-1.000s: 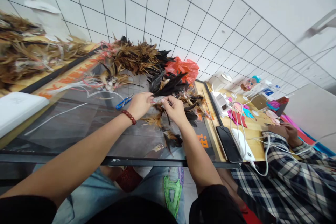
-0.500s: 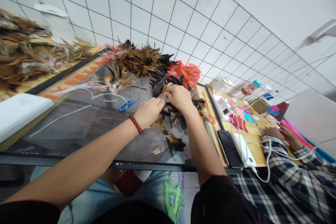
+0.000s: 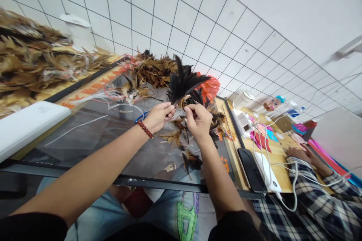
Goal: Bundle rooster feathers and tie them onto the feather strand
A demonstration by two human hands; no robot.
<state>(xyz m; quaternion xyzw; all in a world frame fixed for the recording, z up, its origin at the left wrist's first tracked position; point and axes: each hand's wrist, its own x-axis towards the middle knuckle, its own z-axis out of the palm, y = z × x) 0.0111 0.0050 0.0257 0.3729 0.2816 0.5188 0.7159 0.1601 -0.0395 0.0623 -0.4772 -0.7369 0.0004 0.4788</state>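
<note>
My left hand (image 3: 160,116), with a beaded bracelet at the wrist, pinches the base of a bunch of black feathers (image 3: 182,81) that fans upward. Close by on the right, my right hand (image 3: 199,121) is closed with thumb and fingertip together; what lies in that pinch is too small to make out. Beneath and between the hands, loose brown and black feathers (image 3: 192,160) are scattered on the glass tabletop (image 3: 113,150). Blue thread snips (image 3: 140,117) lie partly hidden behind my left hand. A small brown feather cluster (image 3: 131,92) rests left of the held bunch.
Along the back are a long brown feather pile (image 3: 157,69) and a red plastic bag (image 3: 209,86). A white box-like device (image 3: 34,124) sits left, near more feathers (image 3: 25,71). At right are a black phone (image 3: 251,169), a white power bank (image 3: 268,173), cables, and a co-worker's plaid sleeve (image 3: 305,177).
Both hands have moved apart from each other. The black feather bunch has been raised in my left hand and now stands upright. The view has shifted slightly.
</note>
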